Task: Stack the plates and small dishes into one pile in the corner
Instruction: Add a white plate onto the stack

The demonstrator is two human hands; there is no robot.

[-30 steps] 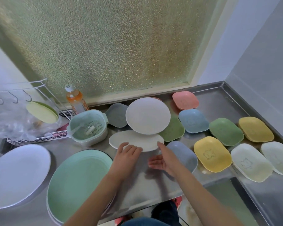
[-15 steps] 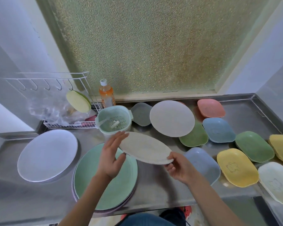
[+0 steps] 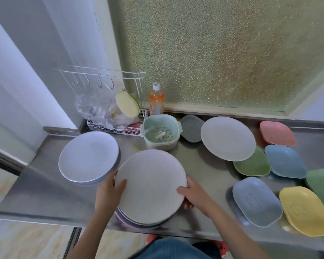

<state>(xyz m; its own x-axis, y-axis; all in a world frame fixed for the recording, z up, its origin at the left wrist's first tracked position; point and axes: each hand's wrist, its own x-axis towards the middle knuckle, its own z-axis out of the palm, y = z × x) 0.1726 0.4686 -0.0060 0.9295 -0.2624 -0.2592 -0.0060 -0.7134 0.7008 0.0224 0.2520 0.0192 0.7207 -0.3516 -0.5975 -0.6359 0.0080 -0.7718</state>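
A beige round plate [image 3: 151,184] lies on top of a green plate and a purple one at the counter's front edge. My left hand [image 3: 108,191] grips its left rim, thumb on top. My right hand [image 3: 192,196] holds its right rim, fingers curled underneath. A white round plate [image 3: 88,157] sits to the left. Another beige plate [image 3: 227,140] rests at the back. Small dishes lie on the right: pink [image 3: 277,132], blue [image 3: 283,160], green [image 3: 252,166], grey-blue [image 3: 255,200], yellow [image 3: 305,209], and a grey one [image 3: 191,128] at the back.
A green colander bowl [image 3: 161,132] stands behind the pile. An orange bottle [image 3: 156,100] and a white wire rack [image 3: 116,126] with a plastic bag and a yellow plate are at the back left. The steel counter [image 3: 45,193] ends at the left and front.
Both hands lifted the beige plate from the counter's middle, carried it left and lowered it flat onto the green plate. The view has swung left.
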